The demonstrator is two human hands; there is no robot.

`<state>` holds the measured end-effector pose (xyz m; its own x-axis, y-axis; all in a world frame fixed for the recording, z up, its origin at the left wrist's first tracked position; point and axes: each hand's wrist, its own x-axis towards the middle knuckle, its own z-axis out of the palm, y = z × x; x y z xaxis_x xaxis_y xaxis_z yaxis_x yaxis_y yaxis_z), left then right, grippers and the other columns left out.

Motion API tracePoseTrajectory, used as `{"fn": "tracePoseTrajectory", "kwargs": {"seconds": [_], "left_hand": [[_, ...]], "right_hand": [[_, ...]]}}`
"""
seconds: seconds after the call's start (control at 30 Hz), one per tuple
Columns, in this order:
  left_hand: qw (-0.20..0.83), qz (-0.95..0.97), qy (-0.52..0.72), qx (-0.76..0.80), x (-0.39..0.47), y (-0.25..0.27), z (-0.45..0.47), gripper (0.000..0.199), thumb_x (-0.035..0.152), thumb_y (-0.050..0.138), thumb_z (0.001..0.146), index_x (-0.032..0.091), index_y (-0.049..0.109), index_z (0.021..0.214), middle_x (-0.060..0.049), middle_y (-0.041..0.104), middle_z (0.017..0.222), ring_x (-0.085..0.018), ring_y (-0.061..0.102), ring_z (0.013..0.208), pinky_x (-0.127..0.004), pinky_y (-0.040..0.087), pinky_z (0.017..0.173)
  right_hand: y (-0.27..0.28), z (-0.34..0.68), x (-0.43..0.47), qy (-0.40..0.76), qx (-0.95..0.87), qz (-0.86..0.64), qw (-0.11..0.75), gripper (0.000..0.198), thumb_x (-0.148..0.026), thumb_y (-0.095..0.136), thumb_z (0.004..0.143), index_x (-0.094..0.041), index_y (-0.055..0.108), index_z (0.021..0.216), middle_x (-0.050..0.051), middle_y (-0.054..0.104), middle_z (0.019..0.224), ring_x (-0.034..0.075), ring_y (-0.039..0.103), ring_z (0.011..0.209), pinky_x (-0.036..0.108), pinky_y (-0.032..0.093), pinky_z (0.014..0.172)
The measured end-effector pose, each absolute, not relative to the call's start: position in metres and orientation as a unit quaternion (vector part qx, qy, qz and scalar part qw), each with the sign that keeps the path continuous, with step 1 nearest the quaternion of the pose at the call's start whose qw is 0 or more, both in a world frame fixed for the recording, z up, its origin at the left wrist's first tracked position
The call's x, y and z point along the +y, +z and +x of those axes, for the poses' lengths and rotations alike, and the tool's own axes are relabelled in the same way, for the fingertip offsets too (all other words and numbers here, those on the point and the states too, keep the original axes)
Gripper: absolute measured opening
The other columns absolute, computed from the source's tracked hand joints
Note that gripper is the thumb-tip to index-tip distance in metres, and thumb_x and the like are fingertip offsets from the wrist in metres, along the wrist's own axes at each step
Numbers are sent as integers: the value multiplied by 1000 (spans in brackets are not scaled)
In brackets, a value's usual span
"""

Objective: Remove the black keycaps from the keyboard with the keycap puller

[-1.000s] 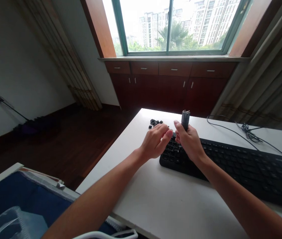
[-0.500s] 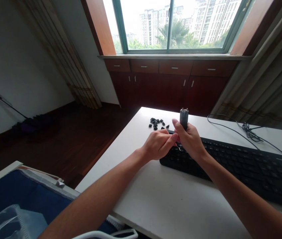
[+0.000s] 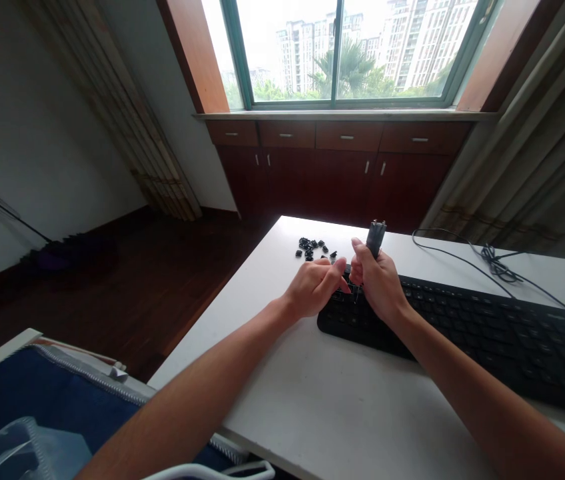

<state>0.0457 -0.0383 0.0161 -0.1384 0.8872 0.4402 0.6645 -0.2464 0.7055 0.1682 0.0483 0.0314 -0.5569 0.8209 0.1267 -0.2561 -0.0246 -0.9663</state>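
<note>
My right hand is wrapped round a keycap puller with a dark handle. The handle tilts up out of my fist, and thin wires show below it over the keyboard. The black keyboard lies across the table with its left end under both hands. My left hand is just left of the right one, above the keyboard's end, its fingers curled and thumb near the forefinger. Whatever it may hold is hidden. Beyond it lies a loose pile of small black keycaps.
The white table has its left edge beside my left forearm. A coiled black cable lies behind the keyboard. At lower left is a blue zippered fabric item with clear plastic on it. Cabinets stand under the window.
My left hand has drawn left, away from the right hand it was touching. My right hand has shifted slightly right, and the puller's handle now leans more to the right.
</note>
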Motion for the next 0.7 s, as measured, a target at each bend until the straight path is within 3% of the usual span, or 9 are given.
{"fn": "tracePoseTrajectory", "kwargs": {"seconds": [0.27, 0.47, 0.57, 0.7], "left_hand": [[155, 631, 477, 592, -36, 12, 43, 73, 55, 26, 108, 19, 59, 53, -4, 65, 61, -17, 67, 70, -28, 51, 72], [145, 615, 493, 599, -37, 13, 44, 71, 52, 26, 109, 19, 55, 52, -3, 70, 63, -16, 69, 71, -28, 51, 74], [106, 558, 535, 626, -36, 13, 47, 61, 53, 29, 108, 19, 58, 67, -2, 70, 69, -17, 67, 72, -29, 51, 73], [104, 481, 624, 607, -35, 12, 61, 48, 59, 30, 106, 20, 57, 105, -6, 69, 100, -20, 66, 91, -34, 53, 85]], "right_hand": [[24, 168, 44, 697, -579, -186, 381, 52, -59, 64, 91, -22, 44, 59, -5, 40, 52, 11, 39, 46, 26, 38, 45], [24, 167, 43, 671, -602, -252, 350, 46, -57, 69, 86, -21, 50, 64, -4, 47, 53, 11, 43, 48, 25, 40, 49], [22, 162, 38, 662, -627, -226, 343, 42, -55, 66, 89, -20, 54, 68, -3, 48, 56, 11, 42, 51, 25, 37, 49], [18, 156, 36, 578, -714, -172, 357, 37, -52, 63, 91, -18, 61, 76, -1, 53, 63, 13, 43, 57, 26, 37, 53]]}}
